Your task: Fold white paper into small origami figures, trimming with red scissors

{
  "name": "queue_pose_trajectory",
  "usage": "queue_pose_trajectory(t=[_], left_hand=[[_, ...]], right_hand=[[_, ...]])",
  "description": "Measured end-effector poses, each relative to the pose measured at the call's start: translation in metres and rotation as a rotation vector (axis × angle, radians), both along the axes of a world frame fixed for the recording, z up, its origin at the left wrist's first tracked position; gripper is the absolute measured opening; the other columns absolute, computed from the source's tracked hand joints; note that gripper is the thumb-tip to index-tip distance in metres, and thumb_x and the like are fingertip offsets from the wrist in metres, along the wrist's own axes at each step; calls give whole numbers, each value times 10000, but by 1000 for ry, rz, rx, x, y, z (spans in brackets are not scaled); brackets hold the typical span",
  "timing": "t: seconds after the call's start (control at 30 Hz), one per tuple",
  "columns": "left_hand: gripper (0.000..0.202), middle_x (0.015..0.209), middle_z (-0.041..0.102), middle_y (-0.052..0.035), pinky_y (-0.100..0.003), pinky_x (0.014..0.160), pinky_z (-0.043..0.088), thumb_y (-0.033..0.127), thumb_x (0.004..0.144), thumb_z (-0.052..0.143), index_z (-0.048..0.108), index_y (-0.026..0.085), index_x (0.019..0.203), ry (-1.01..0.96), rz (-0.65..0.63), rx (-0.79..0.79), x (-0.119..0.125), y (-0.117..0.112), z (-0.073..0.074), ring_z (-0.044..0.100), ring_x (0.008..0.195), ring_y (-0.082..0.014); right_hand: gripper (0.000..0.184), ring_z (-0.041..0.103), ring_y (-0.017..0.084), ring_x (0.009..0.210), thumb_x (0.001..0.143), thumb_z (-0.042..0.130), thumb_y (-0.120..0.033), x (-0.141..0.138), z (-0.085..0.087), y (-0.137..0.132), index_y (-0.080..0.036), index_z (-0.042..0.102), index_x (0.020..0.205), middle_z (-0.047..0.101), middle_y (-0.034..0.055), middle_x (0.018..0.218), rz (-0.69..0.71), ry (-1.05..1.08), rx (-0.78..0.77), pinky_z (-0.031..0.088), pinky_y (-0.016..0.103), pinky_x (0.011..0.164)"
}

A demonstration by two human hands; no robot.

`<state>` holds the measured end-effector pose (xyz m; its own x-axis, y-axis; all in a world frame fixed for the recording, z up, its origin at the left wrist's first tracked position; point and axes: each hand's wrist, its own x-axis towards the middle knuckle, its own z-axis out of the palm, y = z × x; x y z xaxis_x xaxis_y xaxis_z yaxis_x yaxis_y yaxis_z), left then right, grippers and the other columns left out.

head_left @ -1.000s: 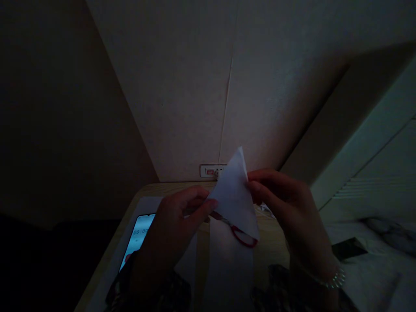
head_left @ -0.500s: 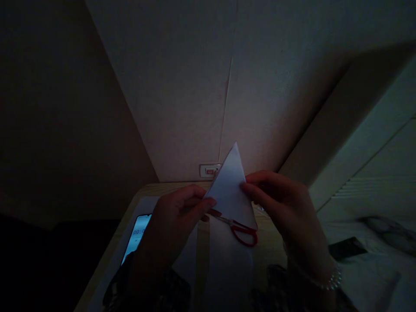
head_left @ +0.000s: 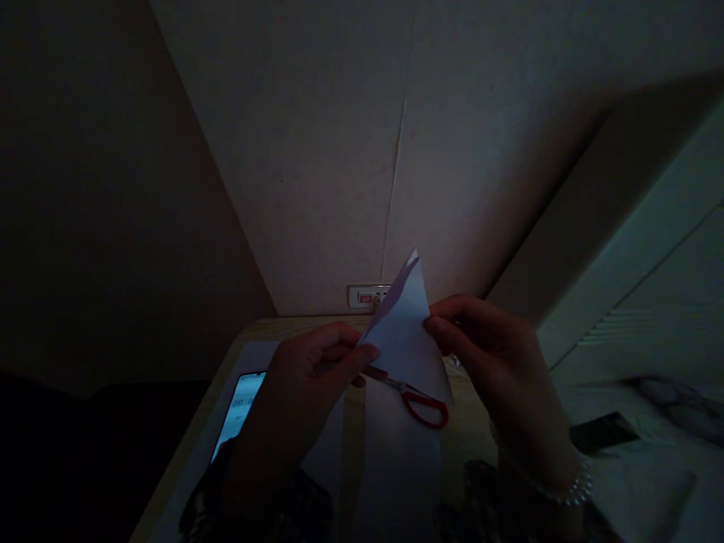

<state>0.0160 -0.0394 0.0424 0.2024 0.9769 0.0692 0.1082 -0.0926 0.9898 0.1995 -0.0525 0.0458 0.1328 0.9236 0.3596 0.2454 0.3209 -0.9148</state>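
Note:
A folded sheet of white paper is held up between my hands, its pointed corner turned upward. My left hand pinches the paper's lower left edge between thumb and fingers. At the right edge, the thumb and forefinger of my right hand are closed on it. Below the paper, red-handled scissors lie over another white paper; their far end is partly hidden near my left fingers.
A phone with a lit screen showing digits lies left of my left forearm on the wooden table. A wall socket sits behind the paper. To the right, a dark flat object rests on white cloth.
The paper has tilted a little and its tip has shifted slightly right, showing a shaded fold along the left edge. Both hands keep their hold; the scissors have not moved.

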Motion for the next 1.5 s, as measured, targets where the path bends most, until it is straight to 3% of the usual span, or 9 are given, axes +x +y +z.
queue_pose_trajectory(t=[0.33, 0.63, 0.87, 1.17, 1.37, 1.5], left_hand=[[92, 640, 769, 45, -198, 594, 524, 234, 767, 658, 677, 229, 677, 73, -44, -53, 1, -1, 3, 725, 641, -135], [93, 628, 769, 58, -196, 616, 514, 239, 756, 667, 676, 246, 664, 117, -67, -89, 3, -3, 7, 715, 644, -135], [124, 611, 752, 60, -209, 609, 508, 236, 760, 662, 656, 237, 636, 188, -90, -64, 2, -3, 9, 707, 618, -138], [147, 622, 752, 44, -212, 596, 495, 246, 785, 652, 647, 231, 639, 228, -158, -65, 1, -6, 8, 704, 614, -145], [151, 661, 761, 33, -210, 623, 482, 257, 816, 640, 665, 211, 674, 304, -187, -43, -2, -3, 5, 707, 647, -139], [146, 684, 770, 30, -213, 630, 478, 256, 830, 627, 669, 208, 700, 318, -230, -27, -2, -3, 4, 709, 654, -138]], right_hand=[[53, 587, 105, 605, 799, 711, -285, -4, -1, 0, -259, 722, 754, 686, -55, 690, 2, 43, -19, 417, 200, 530], [189, 521, 96, 562, 854, 628, -225, -11, 2, -6, -207, 638, 666, 597, -50, 591, -78, 13, 45, 359, 211, 489], [93, 601, 130, 636, 827, 678, -266, -9, 3, -1, -229, 686, 742, 670, -29, 688, -3, 3, 43, 414, 235, 553], [219, 518, 105, 539, 856, 630, -237, -11, 2, -4, -213, 636, 638, 574, -50, 556, -116, -14, 97, 344, 229, 487], [96, 614, 133, 659, 854, 655, -268, -9, -1, 0, -231, 703, 780, 699, -29, 719, -45, -41, 86, 429, 233, 579], [145, 582, 131, 605, 844, 670, -276, -8, -2, 0, -216, 682, 713, 653, -28, 646, -97, -8, 67, 419, 236, 550]])
